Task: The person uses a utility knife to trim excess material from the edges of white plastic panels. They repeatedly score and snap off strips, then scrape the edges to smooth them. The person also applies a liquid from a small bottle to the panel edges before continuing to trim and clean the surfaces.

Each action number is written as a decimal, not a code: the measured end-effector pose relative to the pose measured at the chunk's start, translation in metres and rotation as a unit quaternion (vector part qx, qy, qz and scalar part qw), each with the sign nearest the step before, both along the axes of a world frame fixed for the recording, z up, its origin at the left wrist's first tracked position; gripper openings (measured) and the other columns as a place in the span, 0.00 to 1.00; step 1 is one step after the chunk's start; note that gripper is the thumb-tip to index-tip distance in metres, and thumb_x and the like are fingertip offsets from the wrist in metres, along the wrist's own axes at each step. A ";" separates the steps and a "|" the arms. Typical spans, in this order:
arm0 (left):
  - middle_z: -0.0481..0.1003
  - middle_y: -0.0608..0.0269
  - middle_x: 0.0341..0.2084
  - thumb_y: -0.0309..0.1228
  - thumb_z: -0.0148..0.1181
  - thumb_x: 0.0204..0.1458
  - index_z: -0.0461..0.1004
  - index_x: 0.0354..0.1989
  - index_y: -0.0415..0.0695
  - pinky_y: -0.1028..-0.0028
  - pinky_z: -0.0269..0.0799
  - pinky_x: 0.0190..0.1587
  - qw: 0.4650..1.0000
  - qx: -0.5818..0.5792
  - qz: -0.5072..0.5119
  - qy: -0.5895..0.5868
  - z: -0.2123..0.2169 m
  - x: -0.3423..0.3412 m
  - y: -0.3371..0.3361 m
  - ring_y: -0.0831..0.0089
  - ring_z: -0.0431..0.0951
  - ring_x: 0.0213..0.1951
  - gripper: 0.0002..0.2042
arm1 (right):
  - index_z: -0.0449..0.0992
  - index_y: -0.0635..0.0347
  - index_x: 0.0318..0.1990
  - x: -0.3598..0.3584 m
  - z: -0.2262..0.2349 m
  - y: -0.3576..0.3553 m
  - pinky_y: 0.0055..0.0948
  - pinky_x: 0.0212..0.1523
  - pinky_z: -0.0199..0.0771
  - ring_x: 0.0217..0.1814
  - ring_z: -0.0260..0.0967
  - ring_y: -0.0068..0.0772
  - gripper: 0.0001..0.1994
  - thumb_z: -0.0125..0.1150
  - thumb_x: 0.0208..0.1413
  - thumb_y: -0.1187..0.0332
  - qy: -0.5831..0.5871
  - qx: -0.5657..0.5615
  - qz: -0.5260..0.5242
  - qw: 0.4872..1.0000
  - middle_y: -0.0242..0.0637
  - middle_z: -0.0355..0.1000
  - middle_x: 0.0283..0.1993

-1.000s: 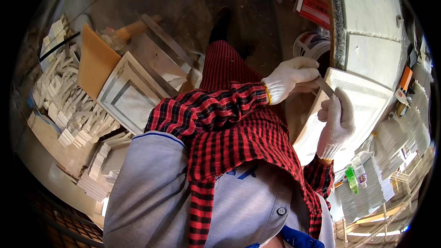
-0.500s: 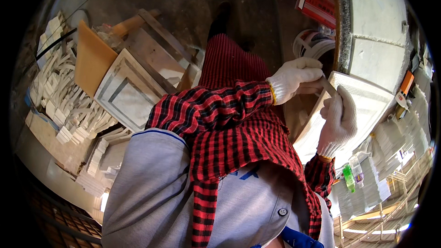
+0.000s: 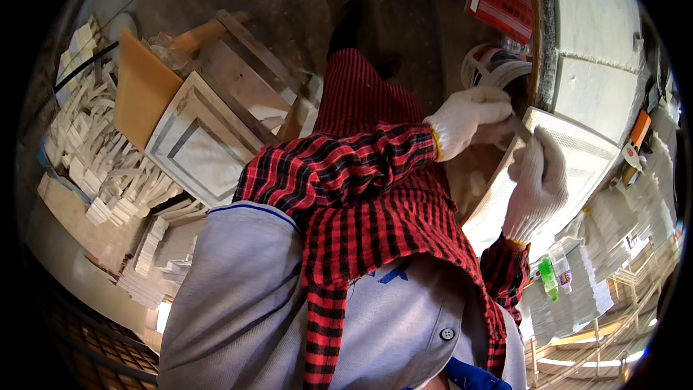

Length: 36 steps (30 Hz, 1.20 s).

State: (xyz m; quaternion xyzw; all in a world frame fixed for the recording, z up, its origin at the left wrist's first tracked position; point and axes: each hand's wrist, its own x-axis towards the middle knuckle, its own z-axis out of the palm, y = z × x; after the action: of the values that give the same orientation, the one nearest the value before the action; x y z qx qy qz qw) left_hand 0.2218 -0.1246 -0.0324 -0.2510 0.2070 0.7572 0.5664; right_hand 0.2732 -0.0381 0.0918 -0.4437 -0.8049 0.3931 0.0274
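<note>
The knit-gloved left hand (image 3: 473, 121) and right hand (image 3: 539, 186) pinch opposite ends of a thin, flat grey strip (image 3: 521, 129) over the corner of a white, finely gridded panel (image 3: 577, 150). Beyond lie pale, rough-edged slabs (image 3: 593, 94) and a round bucket (image 3: 514, 71).

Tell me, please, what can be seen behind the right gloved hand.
Behind the right hand is the white panel, with a fine grid pattern showing. Whatever the glove directly covers cannot be seen.
</note>
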 end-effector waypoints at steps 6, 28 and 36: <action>0.76 0.57 0.49 0.32 0.56 0.64 0.67 0.59 0.38 0.67 0.76 0.55 0.999 0.000 -0.038 -0.018 0.008 0.002 -0.007 0.68 0.80 0.49 0.17 | 0.80 0.68 0.47 0.015 -0.002 -0.002 0.16 0.26 0.69 0.27 0.69 0.15 0.10 0.57 0.62 0.75 0.000 -0.009 -0.010 1.000 0.34 0.75 0.29; 0.75 0.56 0.46 0.30 0.56 0.64 0.67 0.57 0.36 0.70 0.77 0.52 1.000 -0.005 0.008 0.008 0.000 -0.008 0.008 0.69 0.79 0.46 0.17 | 0.80 0.68 0.49 -0.005 -0.007 0.009 0.16 0.26 0.70 0.26 0.69 0.14 0.12 0.58 0.63 0.70 0.015 0.002 -0.019 1.000 0.33 0.76 0.28; 0.76 0.56 0.45 0.30 0.58 0.63 0.69 0.56 0.37 0.70 0.77 0.52 0.999 0.000 0.036 0.011 -0.003 -0.013 0.011 0.70 0.80 0.46 0.16 | 0.80 0.68 0.49 -0.013 -0.010 0.014 0.15 0.25 0.66 0.25 0.66 0.13 0.11 0.59 0.63 0.71 0.032 0.023 0.011 0.999 0.32 0.75 0.27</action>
State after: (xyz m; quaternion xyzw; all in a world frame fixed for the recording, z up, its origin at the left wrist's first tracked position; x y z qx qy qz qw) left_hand 0.2091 -0.1134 -0.0354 -0.2500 0.2036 0.7800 0.5363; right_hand 0.2602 -0.0245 0.0813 -0.4210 -0.8174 0.3886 0.0595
